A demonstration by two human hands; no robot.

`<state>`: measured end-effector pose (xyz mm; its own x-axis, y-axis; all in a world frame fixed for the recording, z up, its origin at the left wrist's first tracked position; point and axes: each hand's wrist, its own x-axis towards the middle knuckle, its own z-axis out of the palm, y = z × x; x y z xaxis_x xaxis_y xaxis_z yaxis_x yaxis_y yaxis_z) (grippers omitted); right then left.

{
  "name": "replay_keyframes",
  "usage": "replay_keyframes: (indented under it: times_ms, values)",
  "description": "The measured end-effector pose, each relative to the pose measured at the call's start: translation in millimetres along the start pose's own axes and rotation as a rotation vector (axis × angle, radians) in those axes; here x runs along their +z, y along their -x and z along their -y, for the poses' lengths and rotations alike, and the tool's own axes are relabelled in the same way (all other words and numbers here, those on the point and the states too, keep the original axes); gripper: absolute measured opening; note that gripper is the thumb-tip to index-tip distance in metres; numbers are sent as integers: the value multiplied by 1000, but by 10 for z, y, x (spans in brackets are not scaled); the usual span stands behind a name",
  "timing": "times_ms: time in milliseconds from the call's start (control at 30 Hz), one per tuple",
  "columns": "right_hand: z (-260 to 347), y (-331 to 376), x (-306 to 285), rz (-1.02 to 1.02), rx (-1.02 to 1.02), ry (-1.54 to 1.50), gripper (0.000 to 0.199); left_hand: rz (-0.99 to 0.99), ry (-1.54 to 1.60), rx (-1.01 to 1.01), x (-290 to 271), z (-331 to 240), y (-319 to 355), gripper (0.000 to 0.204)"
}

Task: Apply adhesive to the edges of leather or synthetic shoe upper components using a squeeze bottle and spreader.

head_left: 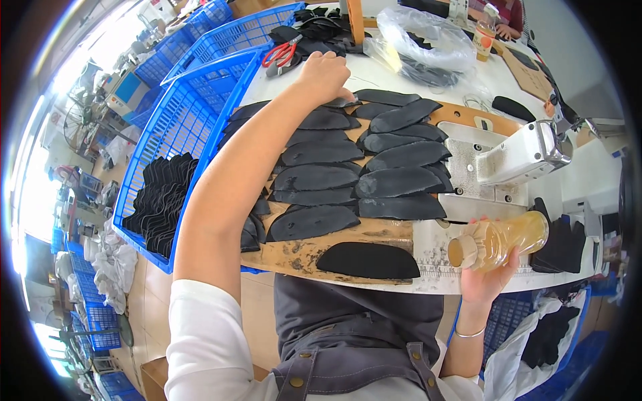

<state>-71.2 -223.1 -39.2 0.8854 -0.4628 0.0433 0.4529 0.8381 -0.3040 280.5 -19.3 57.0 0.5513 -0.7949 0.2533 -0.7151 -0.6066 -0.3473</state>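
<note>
The right hand (491, 275) grasps one clear bottle (500, 239) of amber liquid, its neck pointing left; the left hand (326, 75) bends over the far end of the black pieces (398, 156), and whether it pinches one I cannot tell. Nearest lies one separate black patch (366, 260), beside a ruler strip (433, 258) with small printed marks. Beyond, over a dozen dull black, leaf-shaped pieces overlap on a wooden board (289, 256), some smeared grey. Farther: one pair of red-handled scissors (281, 51), one drink bottle (484, 37) with an orange-pictured label.

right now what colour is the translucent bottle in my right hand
The bottle looks yellowish amber, best in the head view.
</note>
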Motion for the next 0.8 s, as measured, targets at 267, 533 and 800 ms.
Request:
replay_keyframes:
  times_ms: [267,533,800]
  values:
    - [-5,-20,-25,-7,-4,-14,53,-277,-144,54,-211,36,83,37]
    - [49,-33,-120,-27,37,-41,55,-720,42,33,-1702,-114,613,22]
    - [34,0,-58,-133,-74,74,55,-396,603,19,-1345,-565,1708,21]
